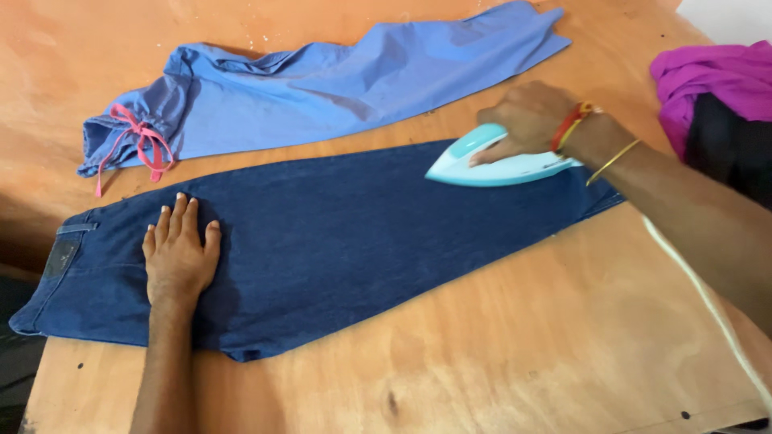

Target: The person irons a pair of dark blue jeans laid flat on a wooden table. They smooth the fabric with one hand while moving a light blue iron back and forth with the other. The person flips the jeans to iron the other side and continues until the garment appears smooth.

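Plywood table (498, 354) bearing folded jeans (338, 233); left hand (178, 253) lying flat, fingers spread, pinning denim steady; right hand (527, 120) closing around pale-blue iron (498, 161), probably pressing the leg end. Blue trousers (322, 88) lying beyond.

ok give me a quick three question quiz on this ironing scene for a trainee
1. True or false: the left hand lies flat on the jeans.
2. What does the right hand grip? A) iron B) scissors C) brush
3. What colour is the drawstring on the light blue trousers?

Key: 1 true. 2 A, the iron, which rests on the jeans. 3 pink.
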